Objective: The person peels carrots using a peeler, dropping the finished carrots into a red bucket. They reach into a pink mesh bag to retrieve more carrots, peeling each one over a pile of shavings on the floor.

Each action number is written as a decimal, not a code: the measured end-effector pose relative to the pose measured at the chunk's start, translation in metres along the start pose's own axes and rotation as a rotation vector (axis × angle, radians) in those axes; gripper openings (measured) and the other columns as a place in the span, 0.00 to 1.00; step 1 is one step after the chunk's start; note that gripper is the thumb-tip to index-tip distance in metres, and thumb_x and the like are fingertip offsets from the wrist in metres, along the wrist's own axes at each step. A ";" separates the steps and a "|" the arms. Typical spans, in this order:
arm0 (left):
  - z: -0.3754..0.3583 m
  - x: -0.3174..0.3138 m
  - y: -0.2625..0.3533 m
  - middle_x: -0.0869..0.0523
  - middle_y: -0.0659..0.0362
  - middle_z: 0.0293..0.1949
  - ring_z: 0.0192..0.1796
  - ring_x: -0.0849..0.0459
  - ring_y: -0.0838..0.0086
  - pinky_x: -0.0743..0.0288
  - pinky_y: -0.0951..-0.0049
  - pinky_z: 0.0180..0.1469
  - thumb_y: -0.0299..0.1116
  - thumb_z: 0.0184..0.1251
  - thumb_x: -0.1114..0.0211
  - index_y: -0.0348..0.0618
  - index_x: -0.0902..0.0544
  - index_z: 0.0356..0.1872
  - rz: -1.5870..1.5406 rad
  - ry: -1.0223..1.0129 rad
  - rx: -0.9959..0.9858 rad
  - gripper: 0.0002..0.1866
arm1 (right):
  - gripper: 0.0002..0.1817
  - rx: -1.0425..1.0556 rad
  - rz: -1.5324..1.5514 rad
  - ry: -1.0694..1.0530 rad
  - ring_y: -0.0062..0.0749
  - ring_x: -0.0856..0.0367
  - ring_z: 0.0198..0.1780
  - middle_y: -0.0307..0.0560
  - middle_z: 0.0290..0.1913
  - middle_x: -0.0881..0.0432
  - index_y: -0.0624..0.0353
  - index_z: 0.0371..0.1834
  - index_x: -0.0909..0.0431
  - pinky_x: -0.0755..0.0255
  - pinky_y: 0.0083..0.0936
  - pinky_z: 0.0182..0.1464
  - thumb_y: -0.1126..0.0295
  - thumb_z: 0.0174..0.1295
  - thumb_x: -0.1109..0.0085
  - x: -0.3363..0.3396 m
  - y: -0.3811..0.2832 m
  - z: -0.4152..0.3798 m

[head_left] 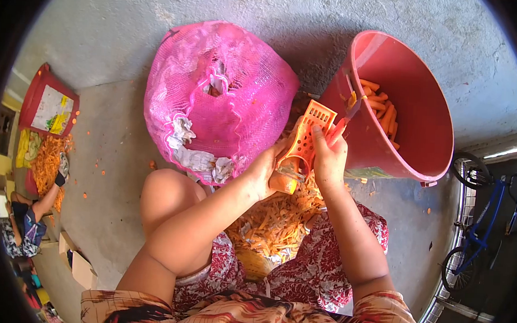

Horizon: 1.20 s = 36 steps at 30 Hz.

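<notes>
My left hand (262, 172) is closed round a carrot (283, 183), whose cut-looking end points down toward my lap. My right hand (330, 163) grips an orange plastic peeler (318, 114) with slots and round holes, its lower loop lying over the carrot. A knife (338, 130) with a red-orange handle is also held in my right hand, its blade pointing up toward the bucket rim. Below both hands, a heap of carrot peelings (285, 217) lies between my legs. My fingers partly hide the carrot.
A pink mesh sack (220, 102) with crumpled paper stands ahead. Right of it, a tilted red bucket (428, 111) holds several peeled carrots (387, 116). At far left are another red bucket (35, 97), more peelings (46, 159) and another person's arm (46, 201). A blue bicycle (481, 229) stands right.
</notes>
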<state>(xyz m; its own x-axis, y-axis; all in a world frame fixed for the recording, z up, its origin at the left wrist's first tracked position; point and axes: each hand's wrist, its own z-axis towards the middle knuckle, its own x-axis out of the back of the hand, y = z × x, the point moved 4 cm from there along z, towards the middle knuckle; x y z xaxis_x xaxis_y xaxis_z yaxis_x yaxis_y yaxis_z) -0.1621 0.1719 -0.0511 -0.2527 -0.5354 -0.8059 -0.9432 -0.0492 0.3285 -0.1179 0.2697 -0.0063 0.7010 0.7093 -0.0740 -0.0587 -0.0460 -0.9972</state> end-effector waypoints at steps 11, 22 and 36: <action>-0.001 0.001 -0.002 0.22 0.56 0.35 0.34 0.21 0.68 0.24 0.63 0.31 0.47 0.64 0.59 0.44 0.30 0.45 0.006 0.086 0.017 0.19 | 0.11 0.085 -0.027 0.181 0.18 0.28 0.33 0.39 0.33 0.24 0.65 0.40 0.30 0.33 0.17 0.37 0.68 0.58 0.49 0.010 -0.004 0.003; -0.005 -0.007 0.000 0.20 0.59 0.29 0.29 0.21 0.70 0.25 0.66 0.28 0.48 0.62 0.54 0.44 0.26 0.40 -0.064 -0.041 0.012 0.18 | 0.08 0.092 0.030 0.098 0.19 0.28 0.35 0.40 0.35 0.24 0.64 0.40 0.31 0.34 0.17 0.39 0.74 0.58 0.52 0.001 -0.001 -0.001; 0.000 -0.005 -0.003 0.21 0.56 0.38 0.39 0.22 0.68 0.26 0.66 0.38 0.41 0.65 0.61 0.40 0.28 0.44 -0.191 -0.085 0.055 0.18 | 0.08 0.140 -0.019 0.015 0.18 0.27 0.34 0.40 0.34 0.24 0.64 0.39 0.31 0.31 0.18 0.37 0.74 0.58 0.51 -0.008 -0.021 -0.016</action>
<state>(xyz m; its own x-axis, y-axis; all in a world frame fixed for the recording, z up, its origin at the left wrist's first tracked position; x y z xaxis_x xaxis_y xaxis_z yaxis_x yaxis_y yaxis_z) -0.1580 0.1741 -0.0482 -0.0837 -0.4479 -0.8902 -0.9855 -0.0953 0.1406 -0.1109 0.2542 0.0147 0.7134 0.6985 -0.0563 -0.1431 0.0665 -0.9875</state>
